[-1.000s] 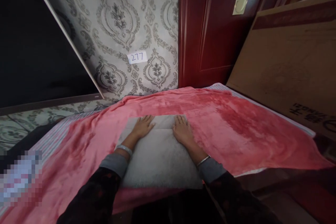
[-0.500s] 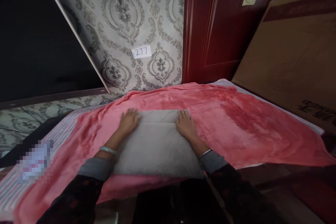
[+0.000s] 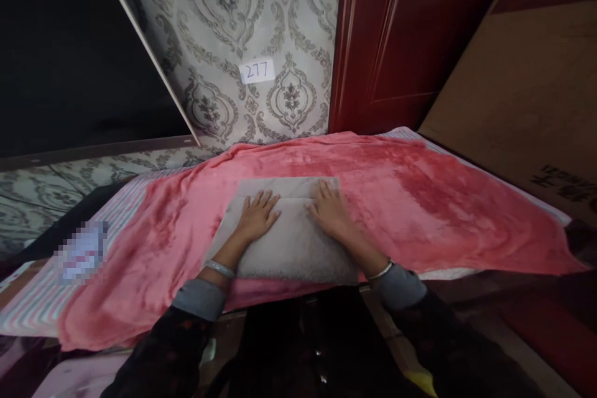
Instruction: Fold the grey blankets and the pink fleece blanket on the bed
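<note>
A grey, plush-looking rectangular cloth (image 3: 289, 242) lies flat on a pink fleece blanket (image 3: 420, 217), with a crease or seam line running across near its far edge. My left hand (image 3: 257, 216) rests palm down on the left part of the cloth, fingers spread. On the right part, close to the far right corner, my right hand (image 3: 330, 211) lies palm down with its fingers apart. Neither hand grips anything. Each wrist wears a bracelet, and my dark sleeves have grey cuffs.
Beneath the blanket shows a striped sheet (image 3: 41, 298). A blurred pale item (image 3: 81, 255) lies at the left. Behind stand a large black screen (image 3: 84, 62), patterned wallpaper with a "277" label (image 3: 257, 71), a dark red door (image 3: 396, 31) and a big cardboard box (image 3: 536, 87).
My left hand has moved right, from the cloth's left edge onto its surface. My right hand has shifted slightly inward. The view has tilted down a little.
</note>
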The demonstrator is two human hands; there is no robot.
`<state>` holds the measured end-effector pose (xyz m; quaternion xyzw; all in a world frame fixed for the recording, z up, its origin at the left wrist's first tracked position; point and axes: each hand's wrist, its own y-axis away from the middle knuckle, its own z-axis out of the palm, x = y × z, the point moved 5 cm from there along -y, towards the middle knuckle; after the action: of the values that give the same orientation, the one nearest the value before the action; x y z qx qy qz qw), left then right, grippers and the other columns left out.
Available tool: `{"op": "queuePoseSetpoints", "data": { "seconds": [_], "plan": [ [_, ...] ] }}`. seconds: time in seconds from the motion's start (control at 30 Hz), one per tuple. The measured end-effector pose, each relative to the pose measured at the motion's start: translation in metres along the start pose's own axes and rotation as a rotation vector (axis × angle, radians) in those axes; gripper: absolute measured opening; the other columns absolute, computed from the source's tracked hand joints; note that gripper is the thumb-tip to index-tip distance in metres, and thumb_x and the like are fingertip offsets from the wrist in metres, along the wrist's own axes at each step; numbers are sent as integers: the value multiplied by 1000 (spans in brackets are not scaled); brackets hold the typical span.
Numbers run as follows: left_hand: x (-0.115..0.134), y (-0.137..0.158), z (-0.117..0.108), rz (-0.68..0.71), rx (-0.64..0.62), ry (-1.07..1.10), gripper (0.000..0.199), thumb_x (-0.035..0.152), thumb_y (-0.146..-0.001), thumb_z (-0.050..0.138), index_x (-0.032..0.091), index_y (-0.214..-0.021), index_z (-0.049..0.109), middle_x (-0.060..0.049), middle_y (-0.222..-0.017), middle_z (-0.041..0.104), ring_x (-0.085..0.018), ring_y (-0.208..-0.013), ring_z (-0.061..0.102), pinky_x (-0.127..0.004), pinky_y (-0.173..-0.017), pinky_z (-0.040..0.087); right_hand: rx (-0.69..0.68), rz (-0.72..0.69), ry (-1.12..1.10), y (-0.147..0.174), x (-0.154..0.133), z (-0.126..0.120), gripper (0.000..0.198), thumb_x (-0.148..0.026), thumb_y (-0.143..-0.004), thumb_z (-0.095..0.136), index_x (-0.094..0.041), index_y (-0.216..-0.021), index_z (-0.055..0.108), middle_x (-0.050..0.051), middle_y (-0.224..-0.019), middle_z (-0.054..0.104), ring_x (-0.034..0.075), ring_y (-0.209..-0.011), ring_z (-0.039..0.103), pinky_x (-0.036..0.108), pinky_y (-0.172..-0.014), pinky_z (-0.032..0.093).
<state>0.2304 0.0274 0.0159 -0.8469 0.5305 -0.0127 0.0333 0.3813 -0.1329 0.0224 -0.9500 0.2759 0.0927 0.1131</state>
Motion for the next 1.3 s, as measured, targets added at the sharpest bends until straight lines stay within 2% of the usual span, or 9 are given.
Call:
{"op": "queuePoseSetpoints", "data": {
  "seconds": [0.13,0.27,0.67,0.8,0.9,1.0,1.07,1.2,1.3],
  "plan": [
    [6,1,-5,-8,-8,-4,59,51,-101,27,28,-156,31,-7,-165,25,-30,-153,19,-61,-121,16,-70,-35,-13,26,1,17,69,-52,-103,30,-9,-157,29,16,-163,20,28,-150,16,48,-121,11],
    [5,1,-7,-50,-14,0,59,49,-101,27,26,-156,31,-7,-164,26,-29,-153,20,-57,-122,17,-74,-20,-11,29,5,22,71,-54,-103,29,-9,-158,29,17,-163,18,29,-150,16,47,-122,10],
    [-72,15,-8,-370,-67,63,62,44,-101,21,20,-158,25,-8,-167,17,-29,-153,20,-56,-120,23,-73,-23,-7,29,4,19,69,-53,-104,30,-9,-158,29,16,-163,18,28,-151,15,47,-122,11],
    [-84,26,-14,-397,-96,80,62,40,-101,19,17,-158,22,-9,-165,25,-30,-152,23,-58,-121,21,-77,-24,-8,30,3,17,69,-52,-104,31,-8,-157,29,16,-163,18,29,-150,15,47,-122,12],
    [-82,35,-21,-458,-122,75,65,43,-100,24,15,-158,22,-12,-165,23,-35,-151,24,-60,-119,25,-82,-19,-3,29,2,15,68,-51,-104,32,-8,-157,29,16,-163,18,28,-150,16,47,-121,13],
    [-58,50,-31,-447,-66,29,65,46,-100,29,14,-156,29,-16,-164,21,-36,-151,22,-63,-118,25,-89,-15,-4,29,1,9,67,-50,-105,33,-8,-157,29,16,-163,20,28,-150,16,47,-121,14],
    [-23,63,-32,-309,-14,16,61,44,-100,30,16,-154,35,-15,-163,24,-33,-152,21,-63,-119,21,-103,-1,-4,32,-3,4,66,-47,-104,35,-7,-156,31,18,-162,22,30,-150,17,47,-121,15],
    [58,91,-15,0,37,55,59,44,-100,37,21,-154,34,-11,-163,29,-28,-152,24,-59,-122,22,-69,-63,-6,56,-20,2,62,-43,-103,37,-9,-155,35,17,-161,25,32,-150,17,50,-119,18],
    [90,103,-3,1,102,44,62,46,-99,38,20,-155,33,-11,-163,28,-29,-152,23,-59,-121,23,-3,-142,7,78,-33,10,61,-42,-103,38,-12,-156,35,15,-162,23,32,-150,16,52,-120,15]
  ]
}}
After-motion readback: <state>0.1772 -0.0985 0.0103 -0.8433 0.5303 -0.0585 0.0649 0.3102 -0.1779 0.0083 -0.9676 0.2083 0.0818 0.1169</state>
